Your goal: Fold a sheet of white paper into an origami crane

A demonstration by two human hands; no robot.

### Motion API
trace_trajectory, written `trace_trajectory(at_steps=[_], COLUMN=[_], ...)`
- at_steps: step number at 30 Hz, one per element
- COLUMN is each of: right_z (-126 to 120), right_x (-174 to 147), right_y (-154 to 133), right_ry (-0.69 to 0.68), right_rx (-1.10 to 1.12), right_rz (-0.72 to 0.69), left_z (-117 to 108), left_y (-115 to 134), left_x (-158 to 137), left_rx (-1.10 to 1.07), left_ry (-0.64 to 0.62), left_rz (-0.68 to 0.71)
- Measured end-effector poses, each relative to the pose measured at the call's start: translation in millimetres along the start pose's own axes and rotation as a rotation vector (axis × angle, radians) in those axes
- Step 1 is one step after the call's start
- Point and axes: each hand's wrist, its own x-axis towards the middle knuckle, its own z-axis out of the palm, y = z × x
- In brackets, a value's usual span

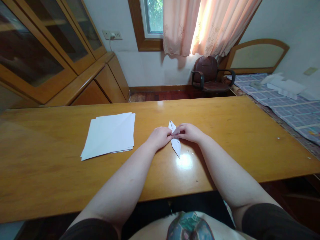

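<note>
A small piece of folded white paper (176,145), narrow and pointed at both ends, is held just over the wooden table (160,180). My left hand (161,136) pinches its middle from the left. From the right, my right hand (188,132) grips a raised flap of the same paper between thumb and fingers. The fingertips of both hands nearly meet at the paper's centre and hide part of the folds there. To the left of my left hand lies a stack of white paper sheets (110,135), its edges slightly uneven.
A glass-fronted wooden cabinet (82,76) stands along the left. Beyond the table's far edge are a brown armchair (208,75) and a curtained window (155,16). A bed with a checked cover (282,103) is at the right. The table's near edge runs close to my body.
</note>
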Motion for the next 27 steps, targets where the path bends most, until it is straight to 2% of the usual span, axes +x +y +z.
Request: trace_trajectory(at_steps=[6, 14, 18, 27], right_z=[6, 10, 11, 15], right_x=[5, 8, 9, 11], right_y=[1, 4, 4, 6], right_ry=[0.070, 0.107, 0.135, 0.200], right_rx=[-0.042, -0.024, -0.030, 0.000], right_rz=[0.159, 0.252, 0.288, 0.360], left_z=[5, 16, 20, 21], left_y=[-5, -11, -14, -14], left_x=[5, 8, 10, 12], left_rx=[-0.059, -0.194, -0.273, -0.150], left_ry=[0.061, 0.163, 0.172, 0.196], left_rz=[-0.058, -0.109, -0.151, -0.149])
